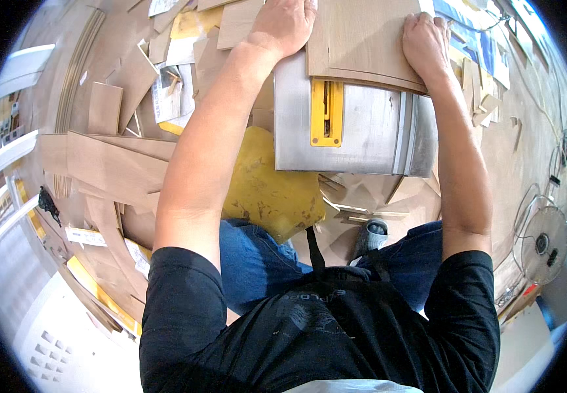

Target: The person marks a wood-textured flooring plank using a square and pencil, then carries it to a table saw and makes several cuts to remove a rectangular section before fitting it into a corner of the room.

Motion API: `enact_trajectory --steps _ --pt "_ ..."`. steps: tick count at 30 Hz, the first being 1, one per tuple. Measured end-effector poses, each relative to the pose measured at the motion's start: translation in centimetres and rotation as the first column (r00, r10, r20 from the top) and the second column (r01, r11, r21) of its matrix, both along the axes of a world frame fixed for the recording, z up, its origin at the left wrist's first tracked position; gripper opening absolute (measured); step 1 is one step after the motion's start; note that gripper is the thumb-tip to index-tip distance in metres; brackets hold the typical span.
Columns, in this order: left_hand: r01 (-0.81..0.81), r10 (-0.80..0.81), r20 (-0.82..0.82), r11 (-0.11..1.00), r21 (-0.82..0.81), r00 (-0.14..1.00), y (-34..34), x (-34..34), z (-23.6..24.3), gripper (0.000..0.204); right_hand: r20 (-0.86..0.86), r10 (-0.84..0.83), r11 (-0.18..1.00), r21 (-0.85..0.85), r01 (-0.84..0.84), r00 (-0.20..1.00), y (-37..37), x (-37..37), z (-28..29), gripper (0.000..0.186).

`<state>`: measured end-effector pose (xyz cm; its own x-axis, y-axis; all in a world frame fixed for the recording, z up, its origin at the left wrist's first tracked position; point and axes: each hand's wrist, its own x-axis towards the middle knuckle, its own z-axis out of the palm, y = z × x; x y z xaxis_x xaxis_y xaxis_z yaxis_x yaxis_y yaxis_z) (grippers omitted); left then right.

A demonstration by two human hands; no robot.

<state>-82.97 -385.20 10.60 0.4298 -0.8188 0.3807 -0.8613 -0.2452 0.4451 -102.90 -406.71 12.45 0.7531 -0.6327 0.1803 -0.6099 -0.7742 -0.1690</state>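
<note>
A light brown wooden board lies across the metal top of a table saw. At its near left a second edge line shows, perhaps another board beneath. My left hand is closed at the board's left edge, its fingertips partly cut off by the top of the view. On the opposite side, my right hand has its fingers curled over the right edge. A yellow slotted insert is set in the saw's top, its far part covered by the board; I cannot make out a blade.
A worn yellow panel slopes between the saw and my legs. Wood offcuts litter the floor on the left, with more pieces at the right. A round fan and loose cables stand at far right. My shoe is below the saw.
</note>
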Motion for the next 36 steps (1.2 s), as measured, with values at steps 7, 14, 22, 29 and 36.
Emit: enact_trajectory --steps 7,14,22,29,36 --pt "-0.001 0.001 0.006 1.0 -0.009 1.0 0.09 -0.09 -0.18 0.055 0.036 -0.007 1.0 0.009 0.006 0.999 0.36 -0.09 0.04 0.051" --pt "-0.013 0.013 0.005 1.0 -0.005 1.0 0.06 -0.12 -0.08 0.055 0.037 -0.014 0.999 -0.032 0.015 0.999 0.22 -0.09 -0.48 0.051" --pt "-0.001 0.001 0.004 1.0 -0.011 1.0 0.2 -0.09 -0.21 0.056 0.033 -0.02 1.0 -0.016 0.02 0.999 0.48 -0.03 0.04 0.051" --pt "0.0 0.0 -0.002 1.0 -0.005 1.0 0.19 -0.13 -0.19 0.056 0.011 -0.005 0.999 -0.036 0.005 1.0 -0.16 -0.14 -0.46 0.052" --pt "0.005 -0.005 0.016 1.0 0.018 1.0 0.33 -0.1 -0.19 0.057 0.013 -0.008 1.0 -0.021 0.009 1.0 0.06 -0.14 -0.34 0.05"
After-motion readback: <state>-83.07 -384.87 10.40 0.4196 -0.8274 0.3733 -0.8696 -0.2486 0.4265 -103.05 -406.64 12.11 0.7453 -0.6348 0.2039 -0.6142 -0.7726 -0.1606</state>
